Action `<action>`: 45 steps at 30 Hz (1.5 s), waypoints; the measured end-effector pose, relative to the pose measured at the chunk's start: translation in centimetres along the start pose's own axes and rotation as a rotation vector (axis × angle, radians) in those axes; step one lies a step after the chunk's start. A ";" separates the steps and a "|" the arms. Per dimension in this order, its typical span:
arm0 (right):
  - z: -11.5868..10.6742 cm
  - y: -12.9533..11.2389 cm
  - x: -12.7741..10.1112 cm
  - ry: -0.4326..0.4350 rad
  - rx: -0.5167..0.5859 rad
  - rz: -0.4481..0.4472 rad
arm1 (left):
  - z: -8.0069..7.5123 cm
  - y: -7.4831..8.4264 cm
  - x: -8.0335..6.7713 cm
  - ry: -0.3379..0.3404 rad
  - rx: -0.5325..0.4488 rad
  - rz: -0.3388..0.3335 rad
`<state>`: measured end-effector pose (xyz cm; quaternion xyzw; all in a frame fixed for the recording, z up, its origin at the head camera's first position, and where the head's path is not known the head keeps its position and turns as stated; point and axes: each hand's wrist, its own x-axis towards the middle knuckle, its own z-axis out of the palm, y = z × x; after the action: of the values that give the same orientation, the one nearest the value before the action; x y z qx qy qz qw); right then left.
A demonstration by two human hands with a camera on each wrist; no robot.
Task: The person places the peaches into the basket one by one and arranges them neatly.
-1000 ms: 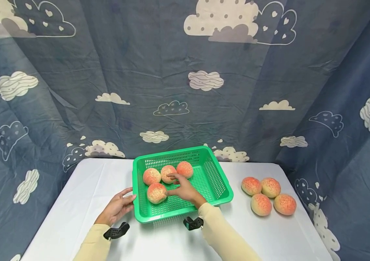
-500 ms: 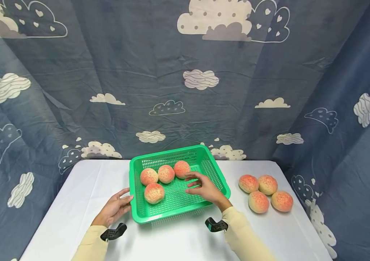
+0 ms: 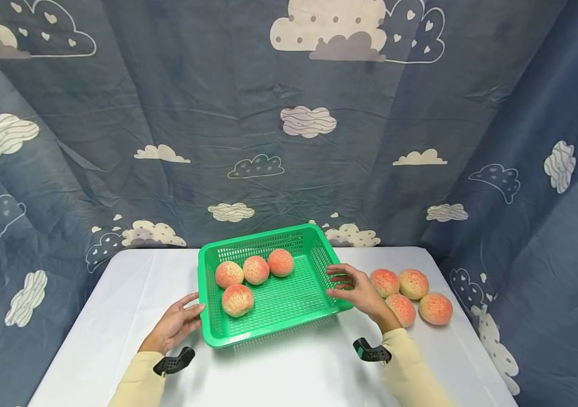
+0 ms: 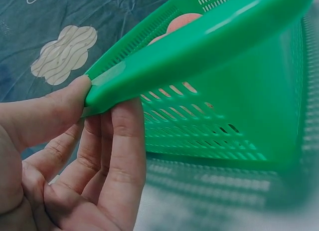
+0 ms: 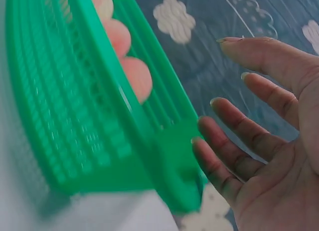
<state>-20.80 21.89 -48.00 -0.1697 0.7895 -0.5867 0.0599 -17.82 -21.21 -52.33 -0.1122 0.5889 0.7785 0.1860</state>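
On the white worktop (image 3: 279, 367), one green perforated basket (image 3: 274, 302) is sitting at the middle, slightly turned.

Contents of basket: four pink-speckled peaches. Three peaches (image 3: 255, 269) are lying in a row toward the far left corner, touching one another; a fourth peach (image 3: 237, 300) is lying just near of that row.

Left hand (image 3: 174, 326): is holding the basket's left rim. The left wrist view is showing the thumb on top of the rim and the fingers (image 4: 119, 156) pressing up under it, a light pinch.

Right hand (image 3: 357, 291): is hovering at the basket's right rim, fingers spread and relaxed, holding nothing. The right wrist view is showing the open palm (image 5: 279, 156) beside the basket corner (image 5: 174, 161), fingertips close to it but apart.

Loose stock: four more peaches (image 3: 413, 294) are clustering on the worktop right of the basket, just beyond the right hand; the nearest one (image 3: 401, 308) is partly hiding behind that wrist.

Surround: a dark blue cloud-print curtain (image 3: 289, 124) is hanging behind and at both sides.
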 end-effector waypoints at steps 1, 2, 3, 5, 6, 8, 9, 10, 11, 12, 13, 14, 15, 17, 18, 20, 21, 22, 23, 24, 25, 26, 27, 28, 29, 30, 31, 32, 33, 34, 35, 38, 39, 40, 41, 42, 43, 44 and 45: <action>-0.4 0.2 -0.3 0.019 -0.010 0.003 | 0.0 0.0 0.0 0.006 -0.001 0.001; -0.9 0.4 -0.6 0.042 -0.029 0.011 | 0.0 0.1 0.0 0.006 0.000 -0.002; -1.3 0.5 -0.9 0.063 -0.045 0.021 | -0.1 0.1 0.0 0.010 0.000 -0.003; -2.1 0.8 -1.6 0.110 -0.094 0.053 | -0.1 0.1 0.0 0.014 0.002 -0.006; -2.5 1.0 -2.0 0.134 -0.118 0.067 | -0.1 0.0 0.0 0.014 0.002 -0.006; -3.3 1.3 -2.7 0.179 -0.168 0.095 | -0.1 0.0 0.0 0.006 0.005 -0.003; -3.7 1.5 -3.0 0.196 -0.187 0.107 | -0.2 0.0 0.0 0.000 0.006 0.000; -4.2 1.7 -3.4 0.213 -0.206 0.116 | -0.1 0.0 0.0 -0.002 0.003 0.001; -4.5 1.9 -3.7 0.227 -0.218 0.122 | -0.1 0.0 0.0 -0.003 -0.001 0.002; -4.9 2.1 -4.0 0.239 -0.226 0.136 | -0.1 0.0 0.0 -0.003 -0.005 0.002; -5.3 2.3 -4.3 0.249 -0.238 0.149 | -0.1 0.0 0.0 -0.003 -0.008 0.000; -5.6 2.5 -4.6 0.255 -0.238 0.161 | 0.0 0.0 0.0 0.000 -0.012 -0.002; -5.9 2.6 -4.9 0.263 -0.238 0.177 | 0.0 0.0 0.0 0.000 -0.014 -0.004; -6.4 2.9 -5.5 0.275 -0.236 0.210 | 0.0 0.0 0.0 -0.001 -0.016 -0.004; -6.6 3.0 -5.7 0.279 -0.238 0.223 | 0.0 0.0 0.0 -0.005 -0.016 -0.003; -7.0 3.3 -6.2 0.291 -0.237 0.242 | 0.0 0.0 0.0 -0.012 -0.018 0.001; -7.2 3.5 -6.3 0.299 -0.238 0.251 | 0.0 0.0 0.0 -0.015 -0.022 0.004; -7.4 3.7 -6.4 0.305 -0.234 0.257 | 0.0 0.0 0.0 -0.020 -0.025 0.006; -7.5 3.9 -6.5 0.312 -0.231 0.262 | 0.0 0.0 0.0 -0.023 -0.027 0.007; -7.7 4.1 -6.5 0.317 -0.228 0.267 | 0.0 0.0 0.0 -0.023 -0.026 0.008; -7.8 4.3 -6.6 0.323 -0.225 0.276 | 0.0 0.0 0.0 -0.023 -0.023 0.008; -8.0 4.6 -6.6 0.325 -0.223 0.288 | 0.0 0.0 0.0 -0.021 -0.021 0.007; -8.1 5.0 -6.6 0.326 -0.223 0.298 | 0.0 0.0 -0.1 -0.018 -0.014 0.006; -8.2 5.3 -6.7 0.326 -0.219 0.307 | -0.1 0.0 -0.1 -0.015 -0.007 0.004; -8.2 5.6 -6.7 0.325 -0.219 0.323 | -0.1 0.0 -0.1 -0.015 -0.004 0.005; -8.2 6.0 -6.8 0.324 -0.221 0.343 | -0.1 0.0 -0.1 -0.010 -0.001 0.004; -8.2 6.2 -6.9 0.322 -0.223 0.360 | -0.1 0.0 -0.2 -0.006 -0.001 0.002; -8.1 6.5 -7.0 0.320 -0.223 0.374 | -0.2 -0.1 -0.2 -0.004 -0.004 0.001; -8.1 6.8 -7.1 0.319 -0.223 0.386 | -0.2 -0.1 -0.2 -0.003 -0.007 0.002; -8.0 6.9 -7.1 0.320 -0.220 0.398 | -0.2 -0.1 -0.2 -0.002 -0.012 0.002; -7.9 7.1 -7.2 0.318 -0.224 0.412 | -0.2 -0.1 -0.2 -0.003 -0.017 0.002; -7.9 7.7 -7.1 0.308 -0.249 0.427 | -0.3 -0.1 -0.1 -0.008 -0.020 0.002; -7.9 7.9 -7.0 0.302 -0.262 0.426 | -0.3 -0.1 -0.1 -0.010 -0.022 0.004; -7.9 8.1 -7.0 0.297 -0.280 0.422 | -0.2 -0.1 -0.1 -0.012 -0.024 0.005; -7.9 8.3 -6.9 0.290 -0.302 0.418 | -0.2 -0.1 -0.1 -0.018 -0.025 0.007; -7.9 8.5 -7.0 0.286 -0.323 0.417 | -0.2 0.0 -0.1 -0.024 -0.024 0.010; -7.9 8.7 -7.0 0.284 -0.340 0.415 | -0.2 0.0 -0.1 -0.026 -0.024 0.011; -7.9 8.9 -7.1 0.284 -0.352 0.412 | -0.2 0.0 -0.2 -0.028 -0.025 0.014; -7.8 9.1 -7.2 0.288 -0.357 0.412 | -0.2 0.0 -0.2 -0.030 -0.023 0.013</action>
<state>-18.19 33.71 -55.01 0.0710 0.8983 -0.4322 0.0343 -17.66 -21.41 -52.31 -0.0989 0.5779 0.7879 0.1885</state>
